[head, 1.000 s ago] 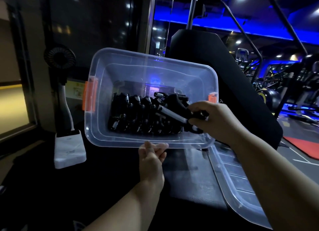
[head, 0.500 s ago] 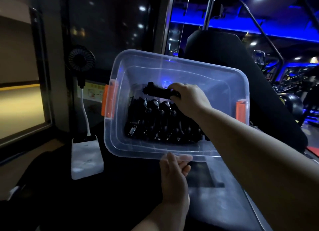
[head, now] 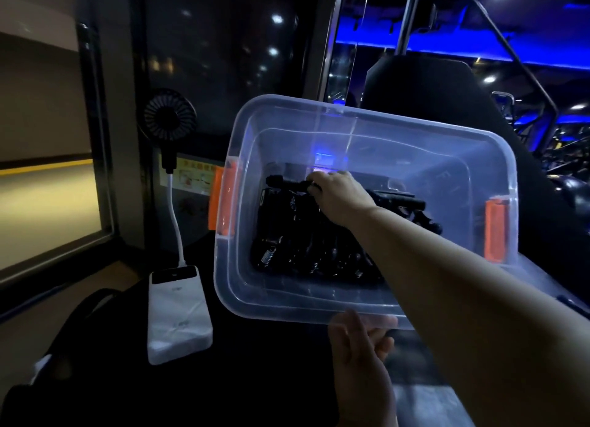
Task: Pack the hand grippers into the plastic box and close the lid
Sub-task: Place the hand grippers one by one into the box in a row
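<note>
Right hand sets a hand gripper into the tilted clear box.

The plastic box (head: 367, 303) tips its opening toward the camera, the left hand (head: 360, 356) pinching its near rim at 6 o'clock. The right hand (head: 338, 196) closes its fingers on a black hand gripper (head: 284, 183), its long axis pointing toward 9 o'clock above the packed grippers (head: 303, 251). The forearm hides the pile's right part. A small fan (head: 169, 118) and a white power bank (head: 177, 315) stand at 9 o'clock.
</note>
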`<state>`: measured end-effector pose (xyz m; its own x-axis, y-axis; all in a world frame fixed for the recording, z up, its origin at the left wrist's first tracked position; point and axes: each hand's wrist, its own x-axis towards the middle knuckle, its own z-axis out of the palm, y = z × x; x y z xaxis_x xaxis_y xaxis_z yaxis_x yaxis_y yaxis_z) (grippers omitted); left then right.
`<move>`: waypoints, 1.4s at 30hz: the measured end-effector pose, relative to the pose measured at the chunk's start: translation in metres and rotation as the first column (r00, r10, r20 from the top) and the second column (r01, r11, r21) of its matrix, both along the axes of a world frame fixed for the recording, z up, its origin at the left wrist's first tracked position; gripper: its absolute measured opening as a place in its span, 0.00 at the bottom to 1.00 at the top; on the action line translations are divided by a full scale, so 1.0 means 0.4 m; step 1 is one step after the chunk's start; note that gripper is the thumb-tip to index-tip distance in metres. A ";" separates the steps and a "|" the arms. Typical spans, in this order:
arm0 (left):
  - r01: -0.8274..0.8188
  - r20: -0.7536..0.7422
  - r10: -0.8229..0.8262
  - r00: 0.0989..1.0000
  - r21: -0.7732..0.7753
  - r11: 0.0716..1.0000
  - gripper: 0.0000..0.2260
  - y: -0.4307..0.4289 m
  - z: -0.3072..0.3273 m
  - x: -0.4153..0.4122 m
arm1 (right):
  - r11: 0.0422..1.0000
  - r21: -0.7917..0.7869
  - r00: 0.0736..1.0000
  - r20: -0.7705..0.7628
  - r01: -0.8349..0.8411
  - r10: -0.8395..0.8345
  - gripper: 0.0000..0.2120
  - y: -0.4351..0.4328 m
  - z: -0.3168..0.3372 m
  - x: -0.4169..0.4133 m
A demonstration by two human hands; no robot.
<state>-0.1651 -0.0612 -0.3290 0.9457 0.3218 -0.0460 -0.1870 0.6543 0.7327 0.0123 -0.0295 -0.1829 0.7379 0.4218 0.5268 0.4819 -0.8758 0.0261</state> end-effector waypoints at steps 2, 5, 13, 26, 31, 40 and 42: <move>-0.001 -0.007 0.001 1.000 -0.045 0.999 0.11 0.000 0.001 0.003 | 0.999 -0.034 0.999 0.015 0.042 -0.042 0.15 0.003 -0.012 0.003; 0.006 -0.001 -0.006 1.000 -0.083 0.997 0.10 0.001 0.004 0.005 | 0.998 -0.028 0.997 0.045 0.058 -0.057 0.16 0.004 -0.018 0.005; 0.019 0.002 -0.019 1.000 -0.078 0.997 0.10 0.003 0.007 -0.001 | 0.998 0.064 1.000 0.027 -0.002 0.000 0.22 -0.012 -0.037 -0.012; -0.046 0.025 0.046 0.999 -0.011 0.999 0.12 0.007 0.015 -0.018 | 0.985 0.159 0.998 0.008 0.061 -0.063 0.24 -0.162 -0.031 -0.107; -0.076 -0.006 0.076 0.997 -0.040 0.996 0.10 0.005 0.022 -0.018 | 0.973 0.228 0.994 0.099 0.024 -0.047 0.20 -0.294 -0.065 -0.205; -0.091 0.034 0.089 0.995 0.046 0.995 0.13 0.001 0.018 -0.018 | 0.889 0.456 0.936 0.302 0.026 -0.182 0.15 -0.652 -0.137 -0.330; -0.091 0.041 0.089 0.995 0.047 0.995 0.13 0.000 0.020 -0.020 | 0.858 0.494 0.937 0.211 0.143 -0.277 0.10 -0.722 -0.166 -0.334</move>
<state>-0.1732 -0.0612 -0.3209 0.9136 0.4066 0.0082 -0.2727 0.5975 0.7540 -0.1215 -0.3182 -0.2495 0.5844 -0.0713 0.8084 0.3184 -0.8961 -0.3092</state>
